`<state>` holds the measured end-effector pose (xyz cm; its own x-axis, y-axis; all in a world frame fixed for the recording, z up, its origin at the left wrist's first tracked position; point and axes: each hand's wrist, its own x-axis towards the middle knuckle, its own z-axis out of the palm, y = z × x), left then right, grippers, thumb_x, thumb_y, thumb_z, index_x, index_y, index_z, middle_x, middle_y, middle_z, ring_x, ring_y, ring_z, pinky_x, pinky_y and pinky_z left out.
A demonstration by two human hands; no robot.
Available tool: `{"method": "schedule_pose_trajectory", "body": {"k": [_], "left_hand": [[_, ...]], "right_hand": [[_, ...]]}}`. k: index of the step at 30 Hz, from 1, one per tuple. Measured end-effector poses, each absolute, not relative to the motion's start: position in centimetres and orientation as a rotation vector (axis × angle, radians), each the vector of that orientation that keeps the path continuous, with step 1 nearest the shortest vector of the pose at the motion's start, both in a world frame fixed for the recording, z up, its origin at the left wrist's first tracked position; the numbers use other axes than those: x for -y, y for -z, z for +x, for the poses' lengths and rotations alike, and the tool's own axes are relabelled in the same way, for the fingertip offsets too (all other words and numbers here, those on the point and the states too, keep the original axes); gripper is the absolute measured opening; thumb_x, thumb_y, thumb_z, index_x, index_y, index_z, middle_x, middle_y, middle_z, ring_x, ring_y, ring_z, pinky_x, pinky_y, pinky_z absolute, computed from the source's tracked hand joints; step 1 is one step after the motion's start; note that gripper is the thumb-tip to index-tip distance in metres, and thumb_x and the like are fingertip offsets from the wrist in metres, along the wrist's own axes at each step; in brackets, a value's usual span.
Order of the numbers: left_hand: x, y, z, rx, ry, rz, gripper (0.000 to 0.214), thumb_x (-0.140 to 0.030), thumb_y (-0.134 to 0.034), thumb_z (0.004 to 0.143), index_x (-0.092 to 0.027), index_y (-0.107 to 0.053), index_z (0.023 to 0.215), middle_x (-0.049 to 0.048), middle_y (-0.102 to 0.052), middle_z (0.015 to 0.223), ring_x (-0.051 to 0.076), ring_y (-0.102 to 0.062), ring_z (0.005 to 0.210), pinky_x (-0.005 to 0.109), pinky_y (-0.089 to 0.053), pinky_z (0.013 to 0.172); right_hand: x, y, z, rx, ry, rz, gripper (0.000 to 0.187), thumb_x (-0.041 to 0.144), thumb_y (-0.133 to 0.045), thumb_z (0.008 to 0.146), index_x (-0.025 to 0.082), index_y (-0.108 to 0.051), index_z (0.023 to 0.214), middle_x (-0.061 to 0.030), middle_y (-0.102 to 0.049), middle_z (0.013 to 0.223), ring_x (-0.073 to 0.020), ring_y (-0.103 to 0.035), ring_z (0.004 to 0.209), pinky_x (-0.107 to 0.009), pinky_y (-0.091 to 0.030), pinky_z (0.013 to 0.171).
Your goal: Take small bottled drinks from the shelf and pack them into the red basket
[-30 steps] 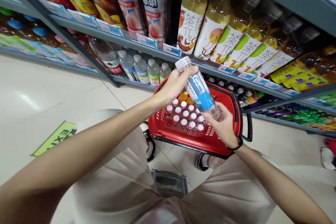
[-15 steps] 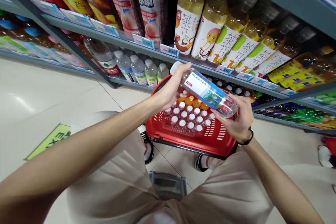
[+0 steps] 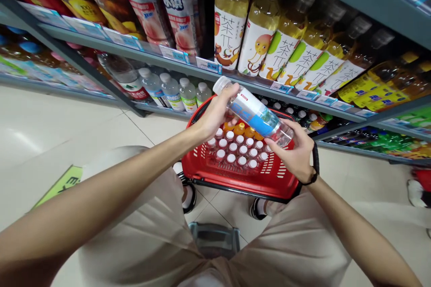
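I hold a clear plastic bottle with a blue and white label and a white cap, tilted with the cap up and to the left. My left hand grips it near the neck. My right hand, with a black band at the wrist, is closed round its base. Below the bottle stands a red shopping basket on the floor, packed with several white-capped bottles and a few orange-capped ones.
Grey store shelves run across the back, with tall tea bottles above and water bottles below. My knees frame a small grey stool. A green floor sticker lies at left on the tiled floor.
I have turned the bottle in my hands, from steeply upright to flatter, and the label side facing me has changed. The view has shifted slightly left and down.
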<state>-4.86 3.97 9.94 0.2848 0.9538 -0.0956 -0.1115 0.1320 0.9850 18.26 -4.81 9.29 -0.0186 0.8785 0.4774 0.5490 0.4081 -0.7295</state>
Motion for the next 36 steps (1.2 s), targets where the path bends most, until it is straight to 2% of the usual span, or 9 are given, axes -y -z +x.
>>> {"method": "schedule_pose_trajectory", "body": {"k": [4, 7, 12, 15, 20, 26, 31, 33, 36], "left_hand": [[-3.7, -10.4, -4.9, -0.915, -0.976, 1.187, 0.057, -0.073, -0.068, 0.083, -0.018, -0.058, 0.096, 0.0051, -0.064, 0.076, 0.015, -0.059, 0.057, 0.025, -0.043, 0.046], [-3.3, -11.1, -4.7, -0.886, -0.961, 1.203, 0.060, -0.065, -0.081, 0.076, -0.018, -0.058, 0.105, 0.0034, -0.065, 0.080, 0.013, -0.061, 0.057, 0.022, -0.043, 0.044], [-3.2, -10.9, -4.3, -0.888, -0.972, 1.184, 0.065, -0.065, -0.080, 0.078, -0.020, -0.055, 0.117, 0.0047, -0.069, 0.087, 0.014, -0.064, 0.060, 0.022, -0.044, 0.042], [-3.4, -10.3, -4.2, -0.896, -0.976, 1.167, 0.066, -0.067, -0.080, 0.078, -0.020, -0.054, 0.115, 0.0046, -0.070, 0.086, 0.015, -0.065, 0.060, 0.022, -0.044, 0.042], [-3.5, -9.4, -4.2, -0.922, -0.925, 1.154, 0.066, -0.064, -0.085, 0.074, -0.016, -0.057, 0.110, 0.0056, -0.072, 0.088, 0.011, -0.060, 0.056, 0.022, -0.045, 0.045], [-2.5, -8.4, -3.7, -0.994, -0.910, 1.315, 0.060, -0.047, -0.090, 0.071, -0.014, -0.061, 0.112, 0.0069, -0.072, 0.095, 0.012, -0.063, 0.069, 0.024, -0.053, 0.063], [-1.2, -7.9, -3.2, -0.966, -0.711, 1.735, 0.056, -0.042, -0.088, 0.071, -0.017, -0.061, 0.113, -0.0010, -0.067, 0.077, 0.015, -0.063, 0.068, 0.027, -0.051, 0.065], [-0.9, -7.6, -3.0, -0.957, -0.618, 1.879, 0.058, -0.047, -0.087, 0.072, -0.017, -0.061, 0.114, -0.0019, -0.067, 0.073, 0.017, -0.065, 0.068, 0.028, -0.050, 0.066], [-1.0, -7.2, -2.6, -0.948, -0.484, 2.029, 0.063, -0.054, -0.084, 0.075, -0.016, -0.059, 0.119, 0.0012, -0.071, 0.080, 0.020, -0.068, 0.069, 0.030, -0.050, 0.068]], "right_hand": [[4.9, -8.7, 17.8, 1.364, -0.909, -1.367, 0.043, 0.049, -0.087, 0.081, 0.021, -0.072, 0.109, -0.0054, -0.076, 0.098, -0.0234, -0.070, 0.087, -0.038, -0.059, 0.082], [4.8, -8.5, 17.6, 1.270, -1.149, -1.339, 0.036, 0.055, -0.080, 0.088, 0.021, -0.075, 0.097, -0.0045, -0.076, 0.090, -0.0215, -0.068, 0.080, -0.034, -0.056, 0.077], [4.8, -7.8, 17.1, 1.156, -1.380, -1.289, 0.047, 0.067, -0.070, 0.092, 0.021, -0.078, 0.090, -0.0056, -0.075, 0.082, -0.0200, -0.066, 0.066, -0.032, -0.055, 0.064], [4.7, -7.4, 16.9, 1.113, -1.506, -1.275, 0.055, 0.072, -0.066, 0.092, 0.019, -0.079, 0.088, -0.0071, -0.075, 0.076, -0.0184, -0.064, 0.058, -0.029, -0.053, 0.053], [4.3, -6.8, 17.4, 1.141, -1.776, -1.139, 0.065, 0.074, -0.056, 0.097, 0.014, -0.081, 0.097, -0.0102, -0.077, 0.079, -0.0180, -0.066, 0.053, -0.028, -0.053, 0.049], [3.4, -6.2, 18.1, 1.380, -1.741, -1.136, 0.056, 0.070, -0.064, 0.095, 0.017, -0.079, 0.096, -0.0062, -0.077, 0.091, -0.0214, -0.073, 0.083, -0.033, -0.060, 0.080], [2.8, -5.5, 18.9, 1.515, -1.537, -1.253, 0.055, 0.069, -0.074, 0.086, 0.016, -0.076, 0.095, -0.0045, -0.073, 0.088, -0.0199, -0.067, 0.078, -0.030, -0.055, 0.070], [2.6, -5.4, 19.5, 1.551, -1.495, -1.260, 0.048, 0.063, -0.078, 0.086, 0.016, -0.074, 0.097, -0.0049, -0.074, 0.093, -0.0205, -0.067, 0.080, -0.031, -0.055, 0.073], [2.4, -6.0, 20.5, 1.639, -1.391, -1.270, 0.046, 0.052, -0.082, 0.084, 0.017, -0.071, 0.111, -0.0060, -0.075, 0.103, -0.0213, -0.068, 0.085, -0.032, -0.056, 0.077]]}}
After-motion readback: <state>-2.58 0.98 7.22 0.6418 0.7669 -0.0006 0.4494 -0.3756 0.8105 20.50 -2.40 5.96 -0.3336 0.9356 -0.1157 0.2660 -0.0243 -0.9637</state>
